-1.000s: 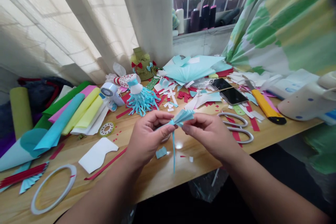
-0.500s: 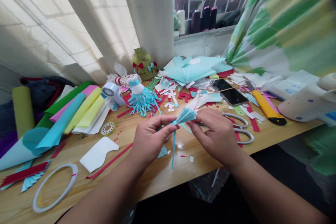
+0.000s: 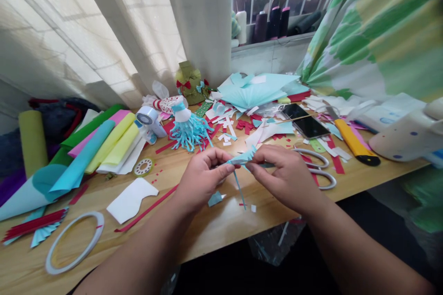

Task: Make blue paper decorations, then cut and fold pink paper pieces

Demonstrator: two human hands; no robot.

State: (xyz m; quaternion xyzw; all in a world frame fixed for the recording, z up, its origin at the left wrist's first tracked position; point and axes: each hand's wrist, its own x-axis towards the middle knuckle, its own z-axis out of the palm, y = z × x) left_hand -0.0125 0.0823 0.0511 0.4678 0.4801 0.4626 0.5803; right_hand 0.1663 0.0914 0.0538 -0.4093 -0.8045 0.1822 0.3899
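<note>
A small piece of pleated light-blue paper [image 3: 244, 157] is held up over the table, pinched at its gathered left end by my left hand [image 3: 204, 179]. From that end a narrow blue paper strip [image 3: 239, 189] dangles toward the tabletop. My right hand [image 3: 284, 175] is closed, thumb against fingers, on the fanned right end of the same paper. Its fingertips partly hide the folds. Below the hands lie a blue scrap [image 3: 215, 199] and a tiny white scrap [image 3: 254, 209]. Grey-handled scissors [image 3: 323, 179] rest just right of my right hand.
A blue fringed paper figure [image 3: 190, 129] stands behind my hands, with paper scraps around it. Rolled coloured paper [image 3: 83, 152], a tape ring [image 3: 51, 258] and a white cutout [image 3: 131, 200] lie left. A phone [image 3: 308, 124] and yellow cutter [image 3: 356, 140] lie right.
The pleated paper has been tipped from its upright fan to a flatter, edge-on position between both hands. Its hanging strip has swung to the right.
</note>
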